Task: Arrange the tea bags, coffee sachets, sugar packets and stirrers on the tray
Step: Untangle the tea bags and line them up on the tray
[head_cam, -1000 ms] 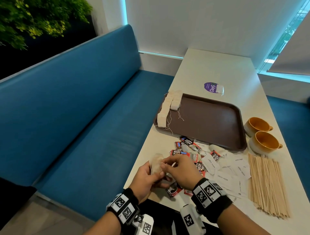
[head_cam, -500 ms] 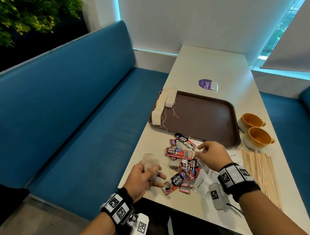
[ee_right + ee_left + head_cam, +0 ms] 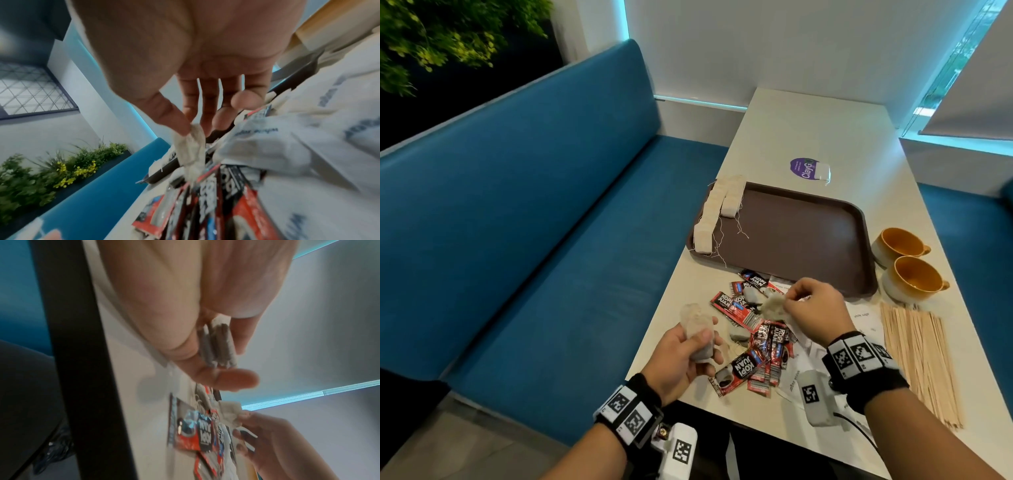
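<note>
My left hand holds a small stack of tea bags at the table's near left edge; the left wrist view shows their edges between thumb and fingers. My right hand pinches one more tea bag by its corner, lifted just above the pile of red coffee sachets; the right wrist view shows it hanging from thumb and forefinger. The brown tray carries two rows of tea bags along its left side. White sugar packets and wooden stirrers lie to the right.
Two orange cups stand right of the tray. A purple round sticker with a loose tea bag lies beyond the tray. A few tea bags remain among the sachets. A blue bench runs along the table's left side.
My right hand left the left hand, reached into the sachet pile and lifted one tea bag. The left hand stayed by the table edge with its stack.
</note>
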`<state>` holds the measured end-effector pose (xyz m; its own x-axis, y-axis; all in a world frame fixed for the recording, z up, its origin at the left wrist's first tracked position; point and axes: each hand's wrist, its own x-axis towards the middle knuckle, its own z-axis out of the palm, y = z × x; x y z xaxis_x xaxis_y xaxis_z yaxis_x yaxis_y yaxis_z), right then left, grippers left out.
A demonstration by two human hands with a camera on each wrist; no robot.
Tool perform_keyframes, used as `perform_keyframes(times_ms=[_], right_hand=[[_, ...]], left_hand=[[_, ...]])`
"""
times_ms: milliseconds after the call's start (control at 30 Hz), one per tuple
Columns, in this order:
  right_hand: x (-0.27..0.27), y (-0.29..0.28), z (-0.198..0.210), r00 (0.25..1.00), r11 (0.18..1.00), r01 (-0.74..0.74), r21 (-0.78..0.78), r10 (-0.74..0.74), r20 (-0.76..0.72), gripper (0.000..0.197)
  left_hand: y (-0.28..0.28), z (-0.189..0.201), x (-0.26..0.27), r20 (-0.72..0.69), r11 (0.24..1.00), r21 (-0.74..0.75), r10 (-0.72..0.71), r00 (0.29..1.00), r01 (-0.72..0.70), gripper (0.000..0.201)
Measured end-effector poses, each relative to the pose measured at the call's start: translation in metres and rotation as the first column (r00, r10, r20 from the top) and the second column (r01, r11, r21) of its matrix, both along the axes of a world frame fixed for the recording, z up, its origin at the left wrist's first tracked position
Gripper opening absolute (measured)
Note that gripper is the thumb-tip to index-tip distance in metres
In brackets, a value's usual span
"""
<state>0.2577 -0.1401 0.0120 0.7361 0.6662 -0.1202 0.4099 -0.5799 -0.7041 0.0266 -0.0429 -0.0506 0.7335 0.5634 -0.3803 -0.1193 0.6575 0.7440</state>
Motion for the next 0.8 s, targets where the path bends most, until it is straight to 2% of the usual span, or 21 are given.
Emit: perform_keyframes(times_ms=[133,267,333,400,467,533,600,700,800], right_hand=[[-0.003,0.0,0.013,0.994,0.976,0.078,0.204,-0.061,-0.088,0.012],[-0.018,0.009,0.019,0.938,0.946,0.053,0.319,0.063,-0.34,0.014],[-0.03,0.013,0.021,0.856,0.945,-0.026,0.326,0.19,-0.481,0.011],[-0.042,0.016,0.023,0.734,0.928,-0.129,0.35,0.327,-0.596,0.011],[-0.05,0.019,0.022,0.664,0.899,-0.245,0.362,0.428,-0.613,0.015],[-0.053,0.023,0.018,0.677,0.89,-0.311,0.334,0.454,-0.579,0.02],[-0.054,0.026,0.013,0.723,0.91,-0.295,0.292,0.412,-0.554,0.022],[-0.054,0.027,0.005,0.785,0.941,-0.257,0.221,0.337,-0.519,0.023],[-0.056,0.025,0.0,0.805,0.944,-0.278,0.176,0.329,-0.494,0.025]], left_hand=[[-0.004,-0.004,0.004,-0.02,1.0,-0.007,-0.018,1.0,0.018,0.032],[-0.002,-0.002,0.003,0.01,0.999,-0.041,0.006,1.0,-0.005,0.039],[-0.002,-0.002,0.003,0.014,0.998,-0.055,0.011,1.0,-0.01,0.047],[-0.003,-0.003,0.004,0.034,0.998,-0.059,0.007,0.999,-0.005,0.063],[-0.004,-0.002,0.006,0.064,0.997,-0.074,0.014,0.998,-0.009,0.067],[-0.003,-0.001,0.005,0.06,0.996,-0.085,0.013,0.998,-0.008,0.06],[-0.003,-0.001,0.002,0.072,0.998,-0.056,-0.012,0.997,0.016,0.053],[-0.001,-0.005,-0.001,0.102,1.0,-0.005,-0.027,0.994,0.027,0.055],[-0.001,-0.007,0.002,0.066,1.0,0.013,-0.014,0.998,0.013,0.054]])
